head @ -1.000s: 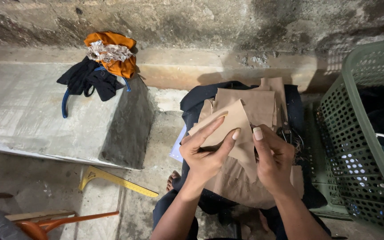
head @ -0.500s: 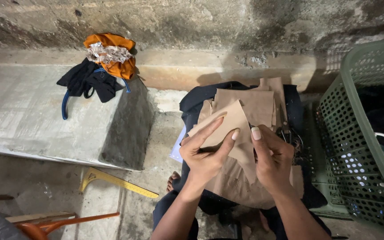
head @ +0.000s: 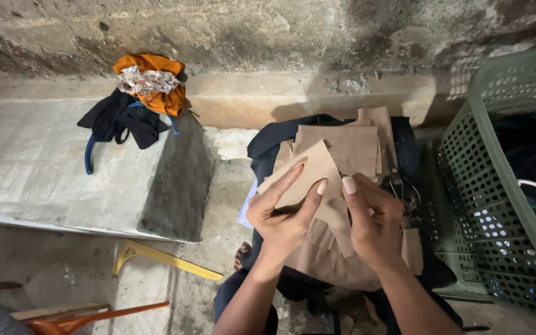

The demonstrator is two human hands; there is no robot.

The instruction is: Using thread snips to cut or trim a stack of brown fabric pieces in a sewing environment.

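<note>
You hold a tan piece of fabric [head: 310,177] between both hands, just above your lap. Your left hand [head: 283,220] grips it from below with the thumb and fingers spread up along its face, the index finger reaching toward its upper edge. Your right hand [head: 373,220] pinches the same piece on its right side, thumb pressed against the cloth, so the two hands sit close together, almost touching, both clamped on it.

Beyond your hands, more tan cut pieces [head: 348,146] lie stacked on a dark navy cloth [head: 268,146], and a larger tan sheet [head: 327,263] spreads under your wrists across your lap. Just right of your right hand stands a green plastic basket [head: 497,180] with perforated walls, holding dark and white items.

Far to the left of your left hand, an orange garment [head: 156,84] and a black garment [head: 122,121] rest on a concrete step [head: 63,180]. Below and to the left of your left hand, a yellow ruler [head: 165,260] lies on the floor, with an orange-handled tool [head: 94,319] further down.
</note>
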